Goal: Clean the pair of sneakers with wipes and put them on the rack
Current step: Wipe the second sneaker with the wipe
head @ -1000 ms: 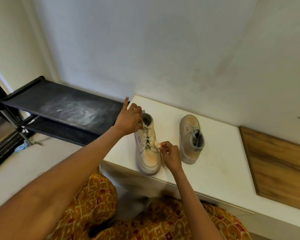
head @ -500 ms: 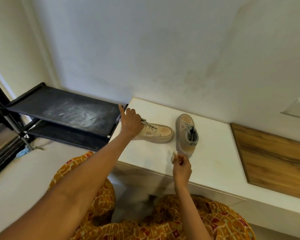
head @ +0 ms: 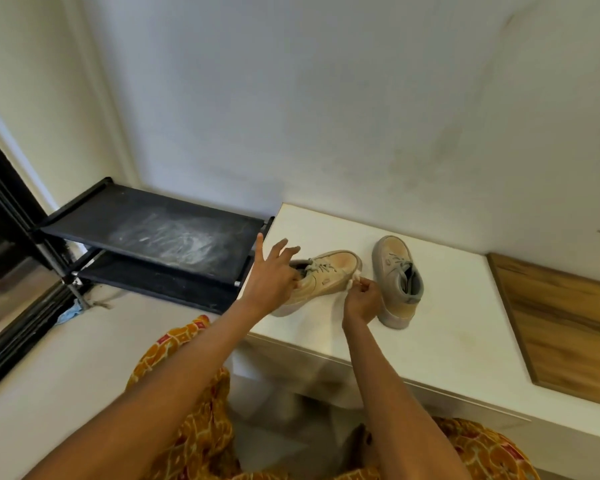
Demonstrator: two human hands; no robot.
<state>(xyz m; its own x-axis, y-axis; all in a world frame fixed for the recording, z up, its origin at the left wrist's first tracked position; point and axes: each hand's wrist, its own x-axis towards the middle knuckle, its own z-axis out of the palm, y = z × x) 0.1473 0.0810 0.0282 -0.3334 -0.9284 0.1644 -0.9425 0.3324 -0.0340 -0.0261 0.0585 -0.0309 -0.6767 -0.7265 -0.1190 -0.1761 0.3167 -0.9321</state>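
Near sneaker [head: 321, 278] on the white bench top [head: 447, 341], tipped up on its edge, toe pointing right. Held at the heel end by the left hand [head: 274, 278], with some fingers fanned out straight, so not a full, tight hold. Pinched small and tight in the right hand [head: 361, 299]: a white wipe [head: 355, 277], pressed on the toe tip. Just beside, standing flat on the bench and not touching: the other sneaker [head: 397, 282], toe toward the wall. Further left, right next to the bench end: the black rack [head: 153, 230], with white dusty smears on its top shelf. Off to the right, a wooden panel [head: 561, 323]. Looks like the middle of the cleaning, with nothing on the rack yet. Could go wrong like this: rubbing hard at the toe with such a loose hold on the heel, then a slip, a twist, maybe a bump into the other sneaker or a drop off the front edge. Could also smear dirt about, with so tiny a wipe getting dirty fast. And later, could get dusty again if put down on those white smears. Best to hold tighter, rub softly, and wipe the shelf first.
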